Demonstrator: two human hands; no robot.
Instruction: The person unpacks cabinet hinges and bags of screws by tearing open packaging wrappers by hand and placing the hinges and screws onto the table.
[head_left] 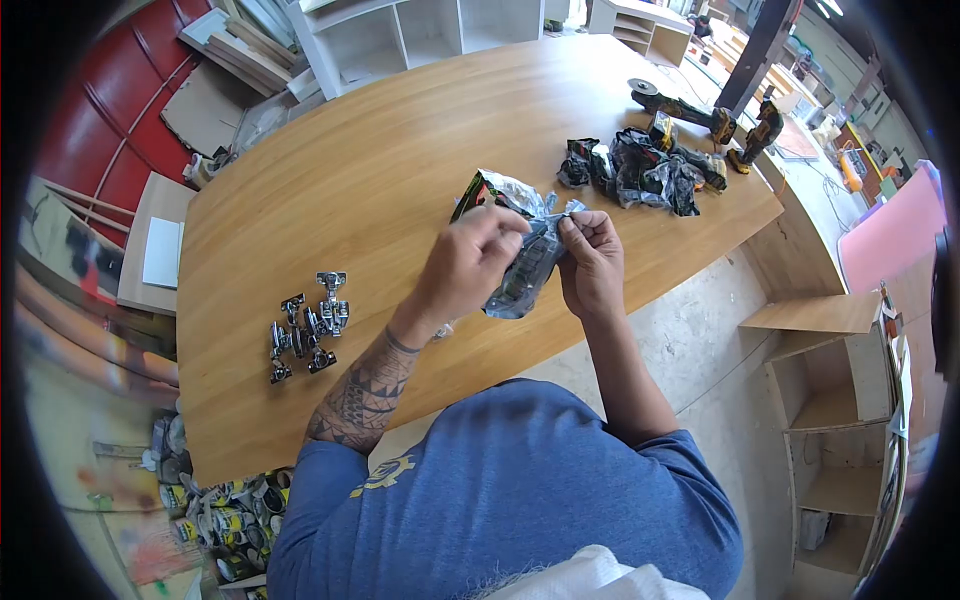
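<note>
A crinkled clear-and-black plastic packet point(527, 270) hangs above the near side of the wooden table, its top edge crumpled and torn-looking. Dark pieces show through the film, but their kind is unclear. My right hand point(592, 262) pinches the packet's upper edge between thumb and fingers. Curled in at the packet's other side, my left hand point(470, 260) has its fingers closed at the top; they partly hide the printed part of the wrapping. On the table left of my hands lie several metal cabinet hinges point(308, 325) in a cluster.
Crumpled black plastic wrappers point(645, 170) lie on the wooden table point(370, 180) at the right. Near them are an angle grinder point(685, 110) and a cordless power tool point(760, 135). White shelving point(425, 35) stands behind, an open cabinet point(835, 400) at the right, used cans point(230, 525) lower left.
</note>
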